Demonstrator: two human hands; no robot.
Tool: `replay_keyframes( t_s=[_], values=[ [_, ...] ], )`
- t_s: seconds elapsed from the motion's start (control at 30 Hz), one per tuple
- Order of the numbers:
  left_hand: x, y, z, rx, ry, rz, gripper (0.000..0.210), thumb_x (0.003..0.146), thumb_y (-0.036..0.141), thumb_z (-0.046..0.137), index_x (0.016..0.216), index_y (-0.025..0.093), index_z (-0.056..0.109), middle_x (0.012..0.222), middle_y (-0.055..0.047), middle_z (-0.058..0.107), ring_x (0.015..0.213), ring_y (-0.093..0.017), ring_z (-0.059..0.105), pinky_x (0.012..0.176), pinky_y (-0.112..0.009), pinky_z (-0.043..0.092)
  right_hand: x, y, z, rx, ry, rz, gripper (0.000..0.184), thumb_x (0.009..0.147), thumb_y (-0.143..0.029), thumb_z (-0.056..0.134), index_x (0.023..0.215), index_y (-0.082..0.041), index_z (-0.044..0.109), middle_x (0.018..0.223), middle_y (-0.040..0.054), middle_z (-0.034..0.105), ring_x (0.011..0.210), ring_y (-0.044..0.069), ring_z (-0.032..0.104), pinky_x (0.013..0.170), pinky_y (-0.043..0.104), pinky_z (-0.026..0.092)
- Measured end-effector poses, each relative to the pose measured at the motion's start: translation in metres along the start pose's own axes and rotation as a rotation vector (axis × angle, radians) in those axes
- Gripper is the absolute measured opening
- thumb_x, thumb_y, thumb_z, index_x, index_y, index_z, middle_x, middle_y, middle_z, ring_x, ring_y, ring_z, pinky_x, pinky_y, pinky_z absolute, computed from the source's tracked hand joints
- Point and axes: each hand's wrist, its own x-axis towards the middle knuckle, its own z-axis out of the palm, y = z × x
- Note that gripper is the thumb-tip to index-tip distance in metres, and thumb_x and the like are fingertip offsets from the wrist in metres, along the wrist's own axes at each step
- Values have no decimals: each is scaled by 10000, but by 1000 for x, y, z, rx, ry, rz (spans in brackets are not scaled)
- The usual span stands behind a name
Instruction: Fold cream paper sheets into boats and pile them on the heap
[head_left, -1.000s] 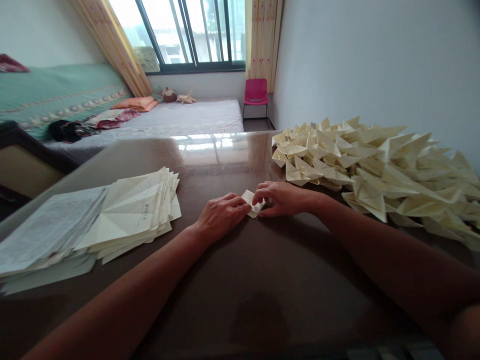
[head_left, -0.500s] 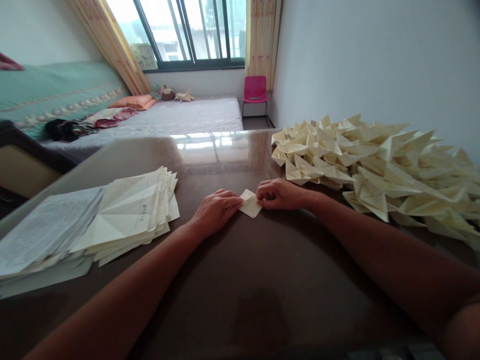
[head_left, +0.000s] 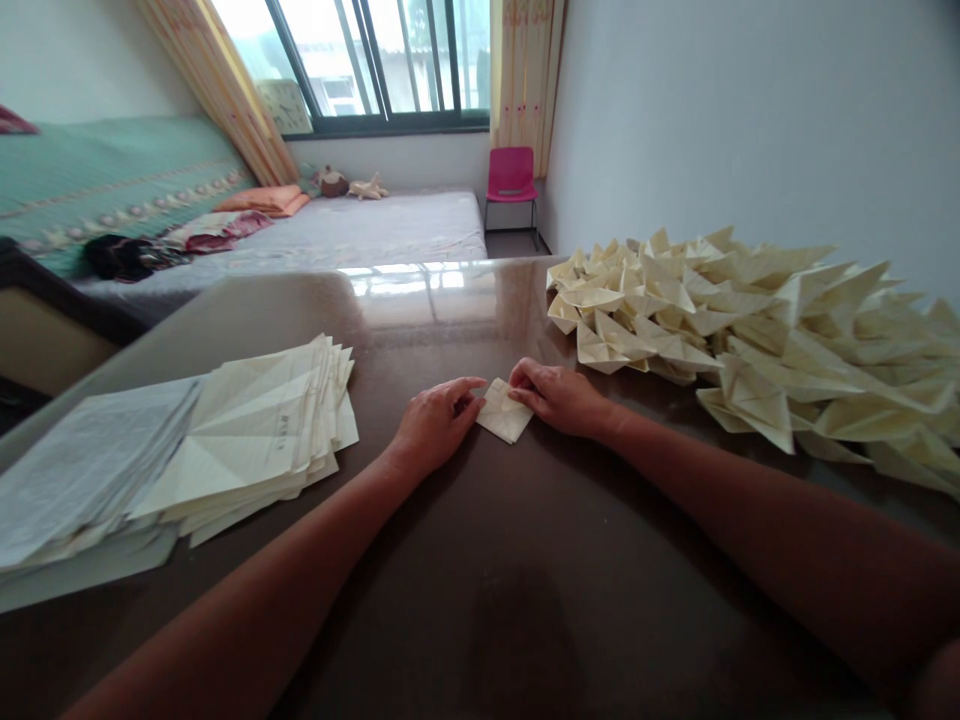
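Note:
A small folded piece of cream paper [head_left: 505,418] lies on the brown table between my hands, one corner toward me. My right hand [head_left: 556,396] pinches its right side, thumb and bent fingers together on the upper layers. At the left corner is my left hand [head_left: 437,418], its thumb and curled forefinger closed on the paper's edge. Creases run over the top of the folded square. The undersides of the fingertips are hidden.
To the left lie a stack of creased cream sheets [head_left: 247,420] and greyish printed sheets [head_left: 82,460]. A large heap of folded paper pieces [head_left: 750,320] covers the table's right side. Beyond the glossy table [head_left: 420,600] stand a bed [head_left: 405,225] and a pink chair [head_left: 511,175].
The folded paper now looks wider, its upper part more spread. My right hand's fingers have moved onto its top, and my left fingers have shifted at the left corner.

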Motion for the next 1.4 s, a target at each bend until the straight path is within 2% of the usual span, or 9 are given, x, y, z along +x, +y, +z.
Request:
replay_keyframes(
  t_s=[0.23,0.37,0.5,0.7,0.8,0.93,1.1,1.27,1.4],
  values=[
    [2,-3,2,31,-33,64,278,882,275,510,1136,235,617,784,12,632,708,-147,563,693,-259,423,-1,-6,0,-39,1,13,158,915,-370,480,986,-243,540,849,-6,687,750,145,614,593,222,320],
    [1,0,3,155,-39,109,311,909,262,459,1193,244,584,871,-20,623,815,-181,567,765,-296,440,-3,-9,1,-130,57,4,176,930,-358,440,946,-239,569,868,10,681,749,152,606,598,237,312],
    [-1,4,3,273,-62,134,349,945,293,394,1257,270,548,929,-44,604,907,-211,563,807,-321,453,-4,-10,2,-155,51,-17,188,925,-378,451,933,-237,575,868,10,673,738,150,602,595,241,312],
    [-3,9,1,336,-84,139,383,958,303,370,1315,328,507,957,-44,566,876,-195,572,779,-306,479,-4,-9,3,-177,50,-22,201,927,-381,462,1023,-226,548,939,18,658,757,151,600,604,243,325],
    [-5,8,2,344,-75,185,367,956,283,390,1284,352,537,1090,-38,560,879,-171,577,778,-289,488,-4,-10,2,-197,47,-47,194,938,-364,452,1045,-235,549,1026,20,628,785,144,602,618,240,336],
    [-8,4,2,390,-51,307,351,952,247,424,1243,369,576,1300,25,552,1023,-185,539,871,-299,478,-6,-16,-5,-347,7,-132,219,972,-323,393,1038,-233,582,1016,36,610,802,155,593,644,257,343],
    [-13,7,-3,474,-95,325,391,951,232,430,1310,358,522,1312,79,584,939,-183,544,746,-284,516,-17,-32,-17,-570,-65,-292,218,934,-198,446,1072,-179,615,1026,96,620,979,234,545,745,323,354],
    [-18,19,-10,613,-140,336,419,927,192,455,1335,271,505,1366,47,540,966,-214,545,710,-321,525,-30,-51,-24,-648,-160,-210,289,920,-145,411,1128,-127,610,1068,141,617,963,245,542,739,358,372],
    [-21,26,-15,637,-180,323,416,900,156,481,1301,254,534,1346,11,561,967,-233,554,666,-332,519,-36,-59,-26,-658,-247,-145,320,909,-104,379,1095,-134,638,1090,168,615,975,253,543,721,368,379]
  ],
)
